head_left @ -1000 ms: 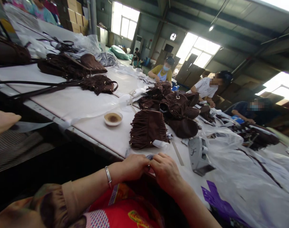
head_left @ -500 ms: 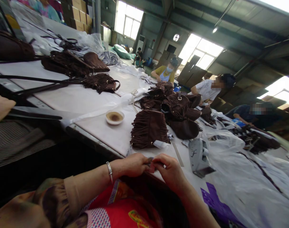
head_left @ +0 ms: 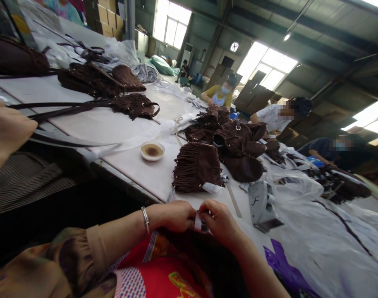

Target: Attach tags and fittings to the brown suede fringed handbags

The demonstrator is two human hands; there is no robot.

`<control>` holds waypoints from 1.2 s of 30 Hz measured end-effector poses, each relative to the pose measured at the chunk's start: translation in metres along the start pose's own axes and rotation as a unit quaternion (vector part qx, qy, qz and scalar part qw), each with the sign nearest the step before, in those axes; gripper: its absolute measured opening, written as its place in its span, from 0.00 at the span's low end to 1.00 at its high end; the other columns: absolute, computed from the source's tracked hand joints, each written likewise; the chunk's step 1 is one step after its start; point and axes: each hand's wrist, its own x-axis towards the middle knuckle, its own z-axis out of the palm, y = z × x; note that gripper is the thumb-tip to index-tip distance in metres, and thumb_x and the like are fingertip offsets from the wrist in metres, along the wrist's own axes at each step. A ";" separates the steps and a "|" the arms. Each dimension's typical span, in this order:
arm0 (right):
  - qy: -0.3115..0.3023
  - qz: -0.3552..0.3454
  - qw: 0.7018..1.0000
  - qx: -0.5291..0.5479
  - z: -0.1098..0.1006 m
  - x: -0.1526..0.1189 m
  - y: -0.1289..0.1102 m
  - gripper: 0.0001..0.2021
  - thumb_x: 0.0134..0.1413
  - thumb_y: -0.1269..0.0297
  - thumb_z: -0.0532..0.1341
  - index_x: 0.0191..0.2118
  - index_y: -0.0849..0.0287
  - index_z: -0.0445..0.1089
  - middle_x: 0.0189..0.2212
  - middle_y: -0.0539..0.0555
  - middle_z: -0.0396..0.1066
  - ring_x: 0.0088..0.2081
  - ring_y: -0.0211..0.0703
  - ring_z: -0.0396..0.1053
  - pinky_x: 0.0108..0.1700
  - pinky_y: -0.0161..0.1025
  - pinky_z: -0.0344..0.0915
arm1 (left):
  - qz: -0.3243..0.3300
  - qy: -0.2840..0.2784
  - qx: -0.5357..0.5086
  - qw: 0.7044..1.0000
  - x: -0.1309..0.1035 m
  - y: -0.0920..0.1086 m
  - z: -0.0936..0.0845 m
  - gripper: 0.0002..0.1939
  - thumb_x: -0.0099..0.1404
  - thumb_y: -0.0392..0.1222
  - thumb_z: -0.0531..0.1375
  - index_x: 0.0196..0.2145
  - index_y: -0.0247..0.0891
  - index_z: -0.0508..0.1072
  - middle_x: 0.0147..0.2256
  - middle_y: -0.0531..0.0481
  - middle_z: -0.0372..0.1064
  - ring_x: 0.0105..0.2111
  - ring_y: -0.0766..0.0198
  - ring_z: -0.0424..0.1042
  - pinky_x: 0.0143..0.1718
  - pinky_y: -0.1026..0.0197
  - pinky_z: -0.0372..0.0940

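Observation:
My left hand (head_left: 179,216) and my right hand (head_left: 220,219) meet low in the middle, at the table's near edge. A short whitish strip (head_left: 197,222) shows between them, pinched by my right fingers. Closed fingers hide what my left hand grips, and a dark piece beside the strip is too small to name. Just beyond my hands a dark brown fringed bag (head_left: 197,167) lies flat, with a white wrapped piece (head_left: 212,188) at its near edge. A thin metal ruler (head_left: 234,201) and a grey tape dispenser (head_left: 263,207) are to the right of my hands.
A shallow bowl (head_left: 152,152) of brownish stuff stands left of the bag. More brown bags (head_left: 235,138) are heaped behind it. Clear plastic sheeting (head_left: 319,231) covers the right side. Another person's hand (head_left: 9,134) reaches in at far left; several people work beyond.
The strip between my fingers has turned and looks whiter and longer than before. The other person's hand at far left has come further into view. My view has shifted slightly.

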 end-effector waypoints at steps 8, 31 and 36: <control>0.039 0.002 0.998 0.039 0.005 -0.002 0.002 0.06 0.55 0.71 0.59 0.38 0.57 0.72 0.33 0.51 0.74 0.35 0.41 0.71 0.39 0.36 0.65 | 0.012 -0.043 -0.127 0.991 -0.007 -0.004 -0.011 0.16 0.62 0.51 0.56 0.37 0.38 0.76 0.27 0.54 0.70 0.26 0.65 0.66 0.26 0.66 0.57; -0.066 0.029 0.997 0.005 -0.014 0.002 -0.007 0.10 0.53 0.75 0.61 0.39 0.58 0.76 0.33 0.51 0.73 0.35 0.41 0.69 0.37 0.36 0.63 | -0.012 -0.002 -0.127 0.992 0.000 -0.002 0.000 0.12 0.61 0.45 0.56 0.26 0.37 0.75 0.20 0.56 0.61 0.21 0.68 0.60 0.21 0.64 0.50; -0.047 0.021 0.999 0.010 -0.013 0.003 -0.004 0.07 0.55 0.74 0.60 0.32 0.58 0.75 0.29 0.50 0.73 0.33 0.40 0.69 0.36 0.35 0.62 | -0.007 0.002 -0.112 0.994 0.000 -0.001 0.000 0.13 0.62 0.45 0.55 0.27 0.38 0.75 0.19 0.56 0.61 0.20 0.68 0.60 0.21 0.64 0.50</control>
